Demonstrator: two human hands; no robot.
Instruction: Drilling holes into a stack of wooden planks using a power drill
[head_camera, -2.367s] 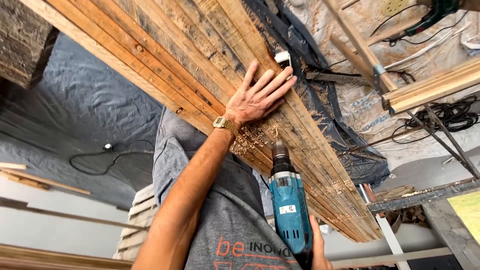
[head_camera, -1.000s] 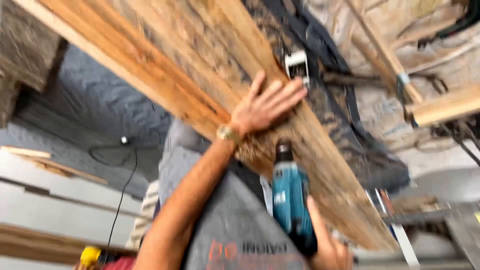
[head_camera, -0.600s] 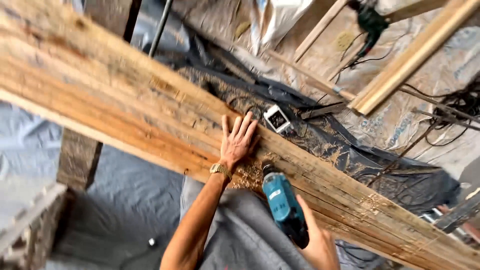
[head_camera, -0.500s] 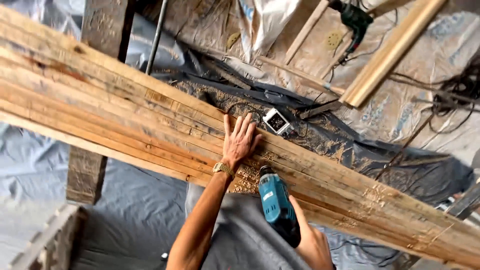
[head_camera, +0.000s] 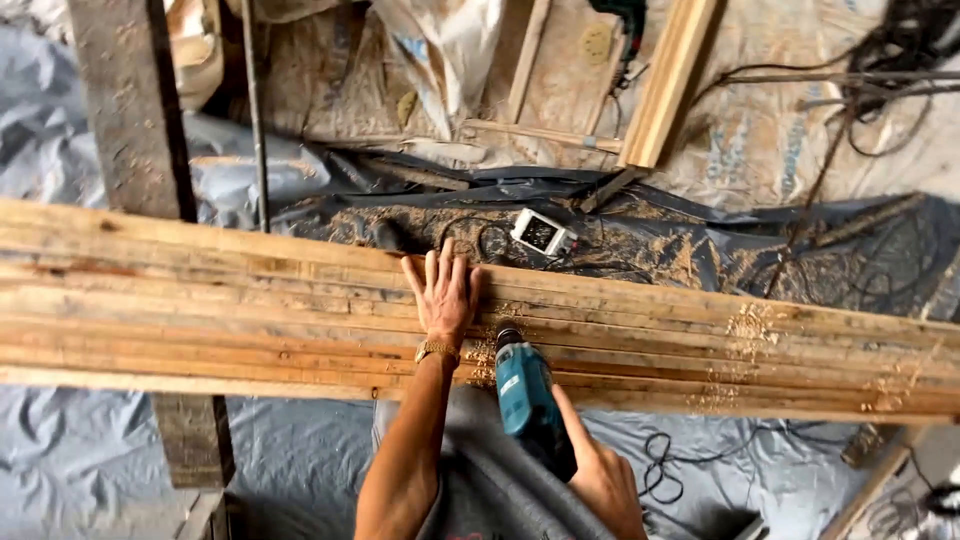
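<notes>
Head view, looking straight down. Left hand (head_camera: 443, 293) lies flat, fingers spread wide, palm down on a stack of long wooden boards (head_camera: 220, 310) that runs across the whole picture from left to right; a gold wristwatch (head_camera: 437, 351) sits on the wrist. Right hand (head_camera: 600, 480) is closed round the grip of a teal power drill (head_camera: 527, 397), whose nose meets the boards just right of the left wrist, amid loose sawdust (head_camera: 480, 358). More sawdust lies on the boards well to the right. Beneath the boards, a thick dark beam (head_camera: 135, 110) stands crosswise at the left. Beyond the boards, on dark plastic sheeting (head_camera: 700, 240) strewn with shavings, rests a small white box-shaped device (head_camera: 543, 233). A pale plank (head_camera: 668, 80) lies tilted at the top, near tangled black cables (head_camera: 880, 60).
</notes>
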